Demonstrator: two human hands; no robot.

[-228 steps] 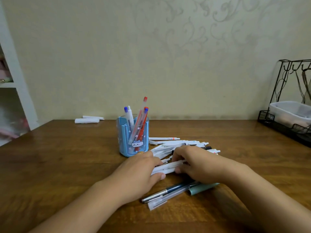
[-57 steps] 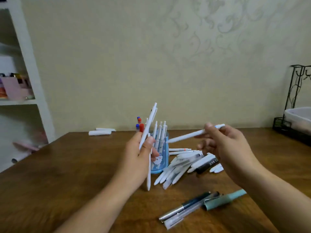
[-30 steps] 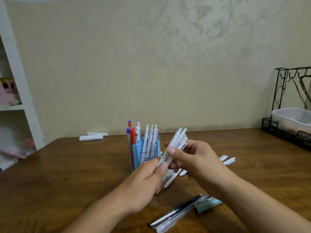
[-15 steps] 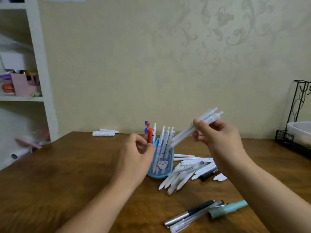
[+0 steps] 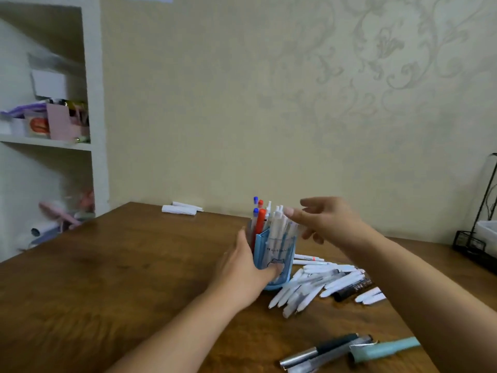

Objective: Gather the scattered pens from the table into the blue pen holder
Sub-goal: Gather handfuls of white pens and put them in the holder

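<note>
The blue holder (image 5: 274, 258) stands upright on the brown tabletop (image 5: 113, 278), near its middle, packed with white pens (image 5: 277, 227), a red pen (image 5: 260, 222) and two blue-capped ones. The left hand (image 5: 243, 267) wraps the holder's left side, thumb curled across the front near the base and fingers round the far side, gripping it. The right hand (image 5: 322, 220) hovers just right of and level with the pen tops, fingers spread and relaxed, holding nothing; its fingertips sit very close to the white pens, though motion blur hides whether they touch. Just right of the holder, on the tabletop, lies a loose heap of white pens (image 5: 314, 284) fanned out, with a black marker (image 5: 352, 289) at its right edge and two more white pens behind it. Nearer the camera, well apart from the heap, lie a dark pen (image 5: 320, 349), a clear pen beside it and a mint-green pen (image 5: 384, 349). Two white rolls (image 5: 180, 209) rest at the far edge by the wall. A white shelf (image 5: 91, 109) stands at left, a black wire rack (image 5: 481, 232) at right.
</note>
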